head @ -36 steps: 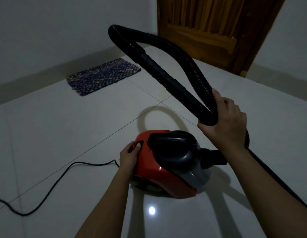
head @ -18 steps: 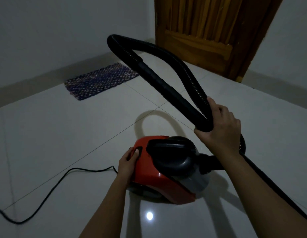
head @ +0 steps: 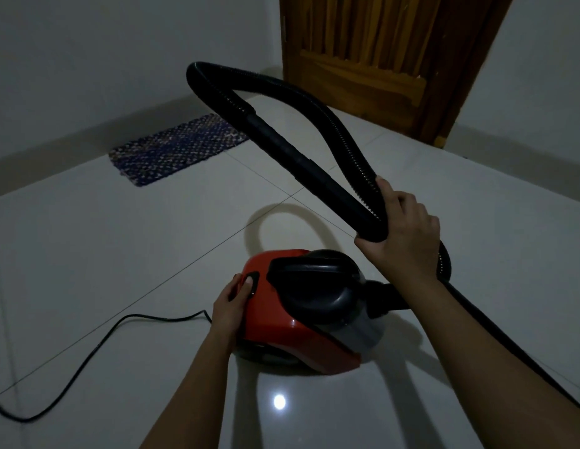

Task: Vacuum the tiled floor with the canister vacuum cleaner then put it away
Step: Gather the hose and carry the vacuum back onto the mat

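Note:
A small red canister vacuum cleaner (head: 275, 322) with a black handle and a grey front sits on the white tiled floor (head: 120, 254) in the middle of the head view. My left hand (head: 232, 303) rests on its rear end, thumb on a black button there. My right hand (head: 402, 231) is closed around the black hose (head: 301, 102) where it folds back on itself, holding both the ribbed part and the rigid tube end up in a loop above the canister.
A black power cord (head: 97, 341) runs from the vacuum's rear across the floor to the lower left. A blue woven mat (head: 175, 149) lies by the far wall. A wooden door (head: 376, 56) stands at the back right.
The view has tilted slightly, so the vacuum and hose sit lower in frame. Both hands keep the same hold; the hose loop stays raised.

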The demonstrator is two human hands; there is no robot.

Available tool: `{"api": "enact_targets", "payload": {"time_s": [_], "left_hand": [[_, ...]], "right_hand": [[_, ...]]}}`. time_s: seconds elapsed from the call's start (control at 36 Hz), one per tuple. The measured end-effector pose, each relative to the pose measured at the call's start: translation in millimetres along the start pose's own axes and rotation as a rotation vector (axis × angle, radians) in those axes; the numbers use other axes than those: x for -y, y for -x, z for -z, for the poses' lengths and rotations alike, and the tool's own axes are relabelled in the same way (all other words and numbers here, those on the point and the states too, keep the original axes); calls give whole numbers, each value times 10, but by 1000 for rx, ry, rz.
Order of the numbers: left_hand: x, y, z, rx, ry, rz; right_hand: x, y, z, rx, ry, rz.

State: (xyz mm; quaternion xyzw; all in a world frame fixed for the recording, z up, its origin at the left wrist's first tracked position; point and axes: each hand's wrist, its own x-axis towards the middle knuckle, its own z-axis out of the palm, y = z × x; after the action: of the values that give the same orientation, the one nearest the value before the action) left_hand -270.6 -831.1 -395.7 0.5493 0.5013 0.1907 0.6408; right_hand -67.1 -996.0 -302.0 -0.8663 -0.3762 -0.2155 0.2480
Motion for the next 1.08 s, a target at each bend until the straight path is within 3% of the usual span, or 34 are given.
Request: {"api": "enact_targets", "payload": {"time_s": [0.39, 0.56, 0.67, 0.72, 0.78, 0.86, 1.08], "left_hand": [[-32, 148, -63, -38, -39, -26], [-191, 180, -144, -45, -538, -181], [-454, 230, -187, -65, -580, -437], [-632, 313, -266, 21, -584, -541], [-731, 336, -339, 236, -664, -593], [-810, 337, -378, 470, -946, -627], [-1043, 379, -486, 590, -1370, -721]], "right_hand": [[-52, 31, 53, 18, -3, -10], [-73, 28, 79, 27, -11, -25], [-78, 26, 112, 26, -27, -30], [-85, 23, 133, 16, -35, -34], [-97, 13, 151, 23, -51, -42], [-116, -9, 205, 48, -80, -68], [-180, -93, 345, 143, -159, -122]]}}
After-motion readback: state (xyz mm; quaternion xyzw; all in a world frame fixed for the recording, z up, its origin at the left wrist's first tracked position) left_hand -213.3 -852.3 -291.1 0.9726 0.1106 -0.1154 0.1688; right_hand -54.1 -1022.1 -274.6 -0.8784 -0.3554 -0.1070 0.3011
